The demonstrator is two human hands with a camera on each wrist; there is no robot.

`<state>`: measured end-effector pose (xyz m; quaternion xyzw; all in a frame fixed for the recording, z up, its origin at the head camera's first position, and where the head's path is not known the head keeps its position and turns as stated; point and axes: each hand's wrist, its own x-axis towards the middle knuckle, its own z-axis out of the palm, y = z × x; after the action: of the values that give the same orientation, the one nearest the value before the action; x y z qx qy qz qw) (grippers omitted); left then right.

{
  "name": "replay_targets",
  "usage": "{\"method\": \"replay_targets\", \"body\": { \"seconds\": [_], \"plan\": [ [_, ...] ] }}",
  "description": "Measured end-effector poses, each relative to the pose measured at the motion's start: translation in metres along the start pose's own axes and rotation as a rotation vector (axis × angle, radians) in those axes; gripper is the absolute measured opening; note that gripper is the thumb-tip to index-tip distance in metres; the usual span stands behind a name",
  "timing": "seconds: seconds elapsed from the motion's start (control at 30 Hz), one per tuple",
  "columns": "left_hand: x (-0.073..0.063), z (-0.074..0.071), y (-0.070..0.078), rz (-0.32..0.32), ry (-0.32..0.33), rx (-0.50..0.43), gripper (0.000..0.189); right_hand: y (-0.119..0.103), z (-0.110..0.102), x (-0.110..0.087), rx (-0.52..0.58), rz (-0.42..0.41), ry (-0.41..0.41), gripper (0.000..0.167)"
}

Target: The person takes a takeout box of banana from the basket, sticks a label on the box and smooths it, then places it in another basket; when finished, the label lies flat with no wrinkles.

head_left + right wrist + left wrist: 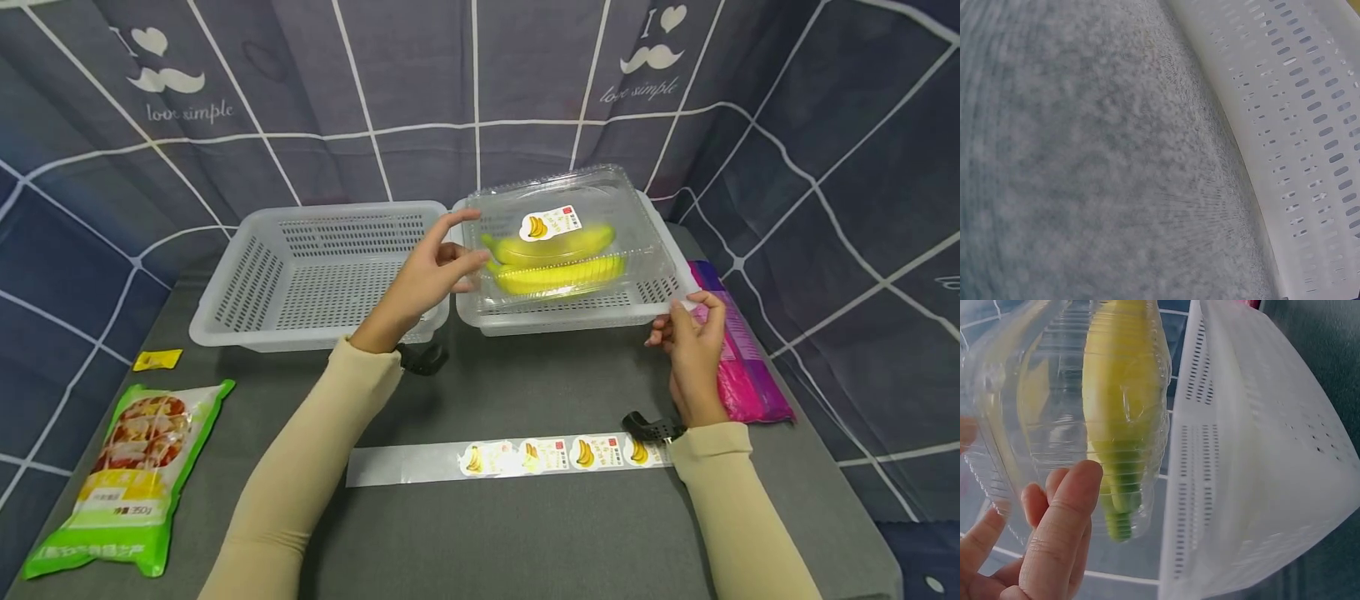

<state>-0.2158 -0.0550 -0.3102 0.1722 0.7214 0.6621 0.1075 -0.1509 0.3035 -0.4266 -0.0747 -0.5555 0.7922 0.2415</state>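
Note:
My left hand (427, 279) holds the left end of a clear plastic box (487, 287), one finger along its far side and the thumb at the near side. Inside the box lie two yellow bananas (562, 275) with greenish tips, and a banana sticker (551, 223) is on its lid. The box sits tilted over the right white basket (562, 322), overlapping its opening. At that basket's front right corner, my right hand (697, 358) pinches the rim. The left wrist view shows my fingers (1063, 531) against the box beside the banana stems.
Left of it stands another white slotted basket (337, 292). A strip of banana stickers (405, 465) lies in front. At the left are a green food bag (127, 475) and a small yellow packet (157, 359); a pink bag (750, 375) lies at the right. Checked curtains (420, 67) enclose the table.

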Motion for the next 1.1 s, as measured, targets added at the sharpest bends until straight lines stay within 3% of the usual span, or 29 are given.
{"method": "replay_targets", "body": {
  "seconds": [0.33,0.43,0.67,0.9,1.1],
  "plan": [
    [0.040,0.008,-0.019,-0.132,0.008,0.047,0.057,0.000,0.001,-0.001,0.018,0.009,-0.011,0.025],
    [0.049,0.014,-0.022,-0.181,-0.025,0.098,0.061,0.000,0.001,-0.001,0.014,0.009,-0.013,0.026],
    [0.060,0.035,-0.023,-0.259,-0.145,0.233,0.068,-0.001,0.001,-0.002,0.005,0.002,-0.009,0.026],
    [0.067,0.049,-0.036,-0.288,-0.147,0.306,0.068,-0.001,0.002,-0.002,0.016,0.006,-0.019,0.025],
    [0.069,0.056,-0.043,-0.321,-0.176,0.280,0.068,0.000,0.001,-0.003,0.016,0.002,-0.020,0.024]
  ]
}}
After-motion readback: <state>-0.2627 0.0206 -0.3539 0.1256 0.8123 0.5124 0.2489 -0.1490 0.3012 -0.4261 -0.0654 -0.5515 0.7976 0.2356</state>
